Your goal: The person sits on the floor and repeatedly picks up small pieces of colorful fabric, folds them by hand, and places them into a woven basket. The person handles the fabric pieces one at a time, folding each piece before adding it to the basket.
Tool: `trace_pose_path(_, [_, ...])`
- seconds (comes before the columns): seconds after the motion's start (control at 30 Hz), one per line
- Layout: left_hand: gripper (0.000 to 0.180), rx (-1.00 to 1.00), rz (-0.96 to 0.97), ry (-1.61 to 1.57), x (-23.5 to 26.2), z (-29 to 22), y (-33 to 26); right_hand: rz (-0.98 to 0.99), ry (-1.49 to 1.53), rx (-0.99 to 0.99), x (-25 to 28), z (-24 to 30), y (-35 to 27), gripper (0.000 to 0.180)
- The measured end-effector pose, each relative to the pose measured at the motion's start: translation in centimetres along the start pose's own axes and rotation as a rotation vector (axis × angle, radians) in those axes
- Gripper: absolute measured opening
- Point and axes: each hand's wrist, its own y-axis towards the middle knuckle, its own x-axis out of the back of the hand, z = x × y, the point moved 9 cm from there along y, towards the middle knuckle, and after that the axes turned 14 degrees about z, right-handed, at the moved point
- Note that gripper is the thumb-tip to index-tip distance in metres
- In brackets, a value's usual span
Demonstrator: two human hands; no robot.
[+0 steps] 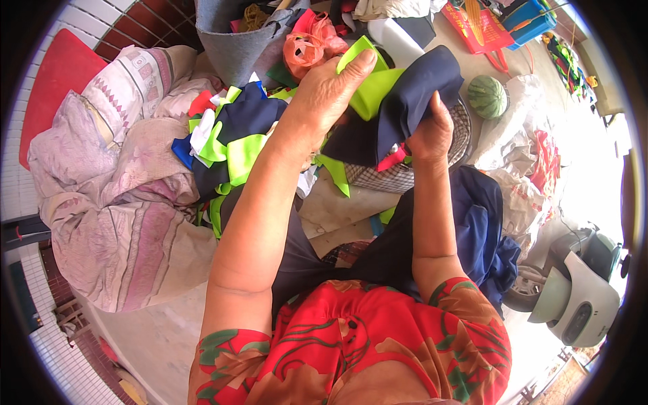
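My left hand is raised over the middle, its thumb pressed onto a bright lime-green fabric piece. Close beside it, my right hand pinches a navy fabric piece that folds over and hangs down. The two cloths meet between my hands; whether they are joined I cannot tell. Below them stands a checked fabric-sided basket, its opening partly covered by the navy cloth. To the left of my left forearm lies a heap of fabric scraps in navy, lime green, white and blue.
A large pale patterned cloth bundle fills the left side. Behind the scraps stand a grey felt bin and a red plastic bag. On the right are a watermelon, white plastic bags and a grey-white wheeled machine.
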Motion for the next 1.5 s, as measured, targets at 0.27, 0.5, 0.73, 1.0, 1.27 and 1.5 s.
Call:
trace_pose_path(0.27, [0.032,0.030,0.132,-0.326,-1.6,0.8,-0.3,0.008,0.019,-0.157,-1.2,-3.2,-1.1,0.039])
trace_pose_path(0.5, [0.028,-0.084,0.021,-0.552,1.6,0.2,-0.4,-0.134,0.095,0.005,1.1,-2.4,-1.6,0.036])
trace_pose_path(0.73, [0.036,-0.177,-0.105,-0.541,3.0,-0.3,-1.0,-0.149,0.105,-0.010,2.0,-3.0,-1.7,0.033])
trace_pose_path(1.0, [0.041,-0.422,-0.395,-0.493,6.9,-1.7,-2.7,0.048,0.051,-0.043,-1.2,-3.2,0.3,0.057])
trace_pose_path(1.27, [0.049,-0.557,-0.405,-0.438,8.0,-2.7,-3.2,-0.129,0.100,-0.048,3.4,-2.9,-1.3,0.060])
trace_pose_path(1.5, [0.030,-0.265,-0.342,-0.194,6.6,-2.1,-2.8,0.001,-0.012,-0.040,0.5,-2.2,-0.6,0.042])
